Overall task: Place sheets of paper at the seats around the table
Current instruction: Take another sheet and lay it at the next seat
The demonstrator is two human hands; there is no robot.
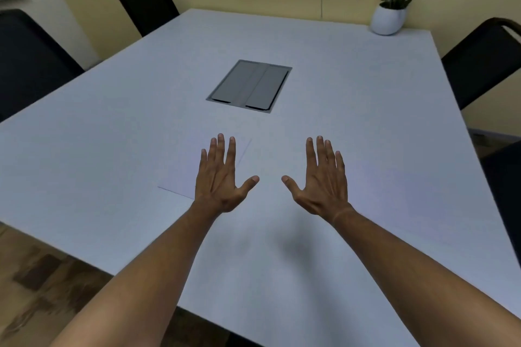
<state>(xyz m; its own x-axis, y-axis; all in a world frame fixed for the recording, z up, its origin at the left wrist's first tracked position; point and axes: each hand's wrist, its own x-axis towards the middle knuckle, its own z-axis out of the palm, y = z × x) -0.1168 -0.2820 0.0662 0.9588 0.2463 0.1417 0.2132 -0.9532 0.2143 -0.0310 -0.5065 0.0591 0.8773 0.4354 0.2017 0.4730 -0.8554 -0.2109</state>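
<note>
Both arms of the person reach out over the white desk (366,87), palms turned down. The left hand (222,177) is spread wide, fingers straight and apart, thumb pointing to the inside, and it holds nothing. The right hand (321,180) is spread in the same way and is also empty.

One sheet of paper (183,175) lies flat on the desk, toward the near edge and a little left of the middle. It is white on white, so only its thin edges show. The left hand is over the right part of this sheet and covers it; the bare part of the sheet extends to the left of the hand and beyond the fingertips. Whether the palm touches the paper or floats just above it, I cannot tell. The right hand is apart from the sheet, over bare desk surface.

In the middle of the desk, beyond both hands, a grey cable hatch (249,86) is set into the top. A potted plant (390,18) stands at the far right corner. Black chairs stand at the left edge (31,56), near the far left corner (143,0), and at the right edge (482,59).
</note>
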